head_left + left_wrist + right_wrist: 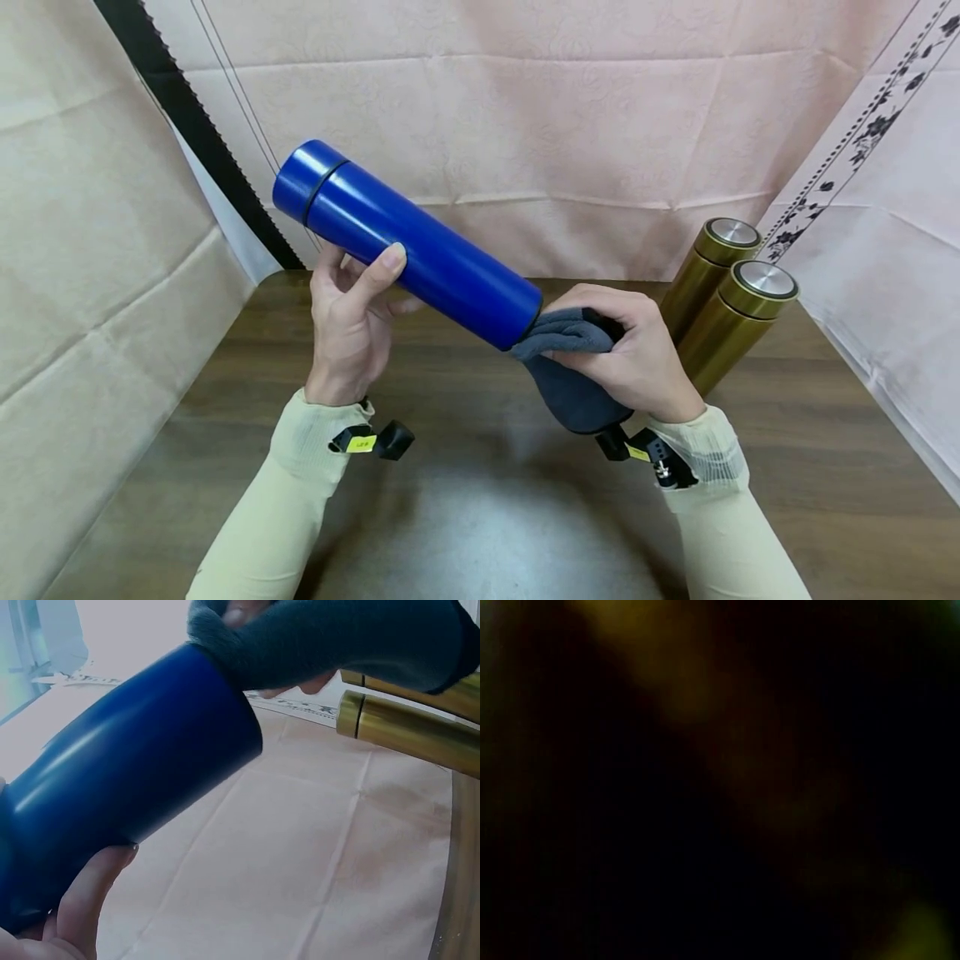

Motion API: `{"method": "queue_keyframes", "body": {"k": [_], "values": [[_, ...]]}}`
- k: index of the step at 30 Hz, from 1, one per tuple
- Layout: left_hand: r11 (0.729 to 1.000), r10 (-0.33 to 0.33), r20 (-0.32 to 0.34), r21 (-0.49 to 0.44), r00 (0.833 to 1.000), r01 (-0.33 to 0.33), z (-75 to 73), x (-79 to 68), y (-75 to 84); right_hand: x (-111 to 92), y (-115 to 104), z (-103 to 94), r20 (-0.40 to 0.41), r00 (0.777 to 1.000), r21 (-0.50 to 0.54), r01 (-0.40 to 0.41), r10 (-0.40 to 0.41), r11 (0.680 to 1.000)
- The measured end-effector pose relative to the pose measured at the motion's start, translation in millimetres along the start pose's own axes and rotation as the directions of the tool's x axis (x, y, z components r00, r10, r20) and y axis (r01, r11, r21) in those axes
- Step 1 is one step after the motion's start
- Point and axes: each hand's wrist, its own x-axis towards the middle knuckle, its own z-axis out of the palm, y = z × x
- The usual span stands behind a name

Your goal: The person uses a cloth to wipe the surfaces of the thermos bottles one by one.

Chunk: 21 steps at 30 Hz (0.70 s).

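Tilted above the table, a blue thermos flask [420,242] has its capped end up at the left and its base down at the right. My left hand [352,325] grips it from below, thumb across the near side. In my right hand [630,342] is a folded dark grey cloth [566,358], pressed against the flask's base. The left wrist view shows the flask [142,750] close up, with the cloth [322,645] at its base edge. Almost everything in the right wrist view is dark and blurred.
Two gold thermos flasks with silver lid tops, a nearer one [738,321] and a farther one [705,262], stand at the right behind my right hand. The brown wooden table [480,517] is bordered by pale cloth hangings [525,125] at the back and sides.
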Motion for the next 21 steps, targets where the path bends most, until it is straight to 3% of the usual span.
{"method": "queue_keyframes", "body": {"k": [4, 9, 15, 21], "values": [[1.000, 0.002, 0.027, -0.004, 1.000, -0.002, 0.3, -1.5, 4.9, -0.7, 2.8, -2.5, -0.087, 0.996, -0.020, -0.029, 0.027, 0.999], [0.999, 0.019, 0.060, -0.041, 0.998, -0.017, 0.3, -1.6, 3.9, -1.5, 4.9, -3.6, -0.149, 0.982, -0.080, -0.126, 0.113, 0.989], [0.997, 0.052, 0.105, -0.069, 0.993, -0.045, 3.4, -2.1, -4.0, -2.7, 13.2, -3.6, -0.118, 0.967, -0.166, -0.245, 0.228, 0.955], [0.993, 0.081, 0.124, -0.093, 0.989, -0.070, 5.6, -4.3, -5.6, -1.4, 19.5, 1.4, -0.055, 0.968, -0.131, -0.249, 0.243, 0.960]]}}
